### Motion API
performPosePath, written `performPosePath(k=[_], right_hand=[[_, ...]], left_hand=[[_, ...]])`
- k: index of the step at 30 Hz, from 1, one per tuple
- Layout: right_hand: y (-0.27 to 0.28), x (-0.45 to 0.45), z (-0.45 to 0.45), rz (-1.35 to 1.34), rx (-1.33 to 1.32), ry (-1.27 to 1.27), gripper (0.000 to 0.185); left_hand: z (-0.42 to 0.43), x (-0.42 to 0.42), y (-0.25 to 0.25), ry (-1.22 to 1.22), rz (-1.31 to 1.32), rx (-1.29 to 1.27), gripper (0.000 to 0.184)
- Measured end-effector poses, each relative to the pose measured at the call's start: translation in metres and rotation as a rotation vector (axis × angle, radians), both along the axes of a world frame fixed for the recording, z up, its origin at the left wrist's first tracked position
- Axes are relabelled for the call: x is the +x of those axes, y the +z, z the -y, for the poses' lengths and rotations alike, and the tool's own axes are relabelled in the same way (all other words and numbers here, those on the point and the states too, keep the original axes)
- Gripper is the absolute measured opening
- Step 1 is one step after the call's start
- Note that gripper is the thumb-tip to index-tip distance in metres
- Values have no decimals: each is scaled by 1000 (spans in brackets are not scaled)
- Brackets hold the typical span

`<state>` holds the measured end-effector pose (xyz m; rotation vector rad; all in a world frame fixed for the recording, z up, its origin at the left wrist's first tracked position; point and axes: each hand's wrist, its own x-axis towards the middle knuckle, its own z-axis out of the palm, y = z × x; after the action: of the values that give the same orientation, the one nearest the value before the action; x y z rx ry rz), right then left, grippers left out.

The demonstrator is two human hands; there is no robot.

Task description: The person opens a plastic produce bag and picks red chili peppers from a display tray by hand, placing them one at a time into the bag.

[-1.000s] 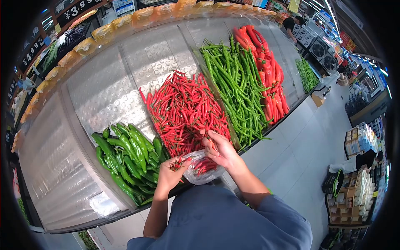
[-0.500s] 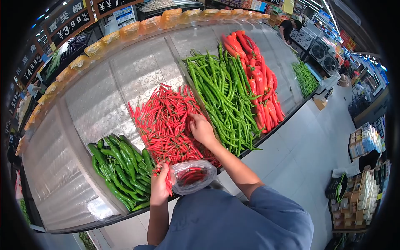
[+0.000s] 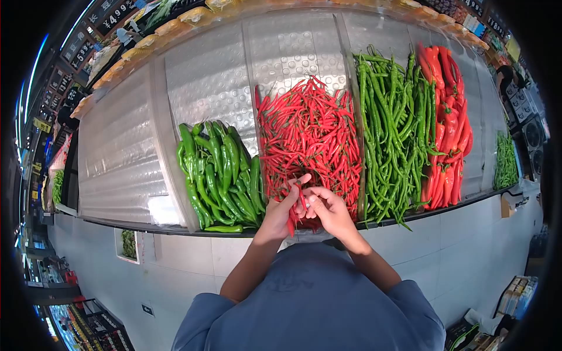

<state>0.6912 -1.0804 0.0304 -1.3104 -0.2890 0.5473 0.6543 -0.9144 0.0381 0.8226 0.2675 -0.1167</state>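
Observation:
My left hand (image 3: pixel 281 215) holds several small red chilies (image 3: pixel 292 221), fingers wrapped round their stems, at the front edge of the heap of red chilies (image 3: pixel 310 128). Close beside it on the right, my right hand (image 3: pixel 331 212) has its fingertips pinched near the held chilies; what is between them is too small to tell. Both hands are over the near end of the heap. Only a sliver of the clear plastic bag (image 3: pixel 310 236) shows below the hands, mostly hidden by them and the blue shirt.
Large green peppers (image 3: pixel 219 169) lie left of the chilies. To the right are long green peppers (image 3: pixel 389 134), then big red peppers (image 3: pixel 449 134). Clear dividers (image 3: pixel 358 117) separate the sections. Yellow-orange packages (image 3: pixel 193 16) line the far edge. Grey floor (image 3: pixel 404 257) extends below the stand.
The view has turned, shifting the display. My right hand reached into the chili heap half a second ago and is now back beside my left hand. The bag has become mostly hidden.

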Motion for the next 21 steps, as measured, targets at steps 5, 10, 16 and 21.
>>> performPosePath(k=[5,10,16,21], right_hand=[[1,-4,-5,86,-90,-24,24],[18,7,10,-255,-42,74,20],[31,9,25,-250,-59,285,19],[16,14,26,-23,-313,434,22]], left_hand=[[13,0,-7,70,41,125,38],[8,-5,-17,-31,60,157,38],[4,-7,-5,-101,24,276,40],[2,-11,-10,52,-85,156,33]])
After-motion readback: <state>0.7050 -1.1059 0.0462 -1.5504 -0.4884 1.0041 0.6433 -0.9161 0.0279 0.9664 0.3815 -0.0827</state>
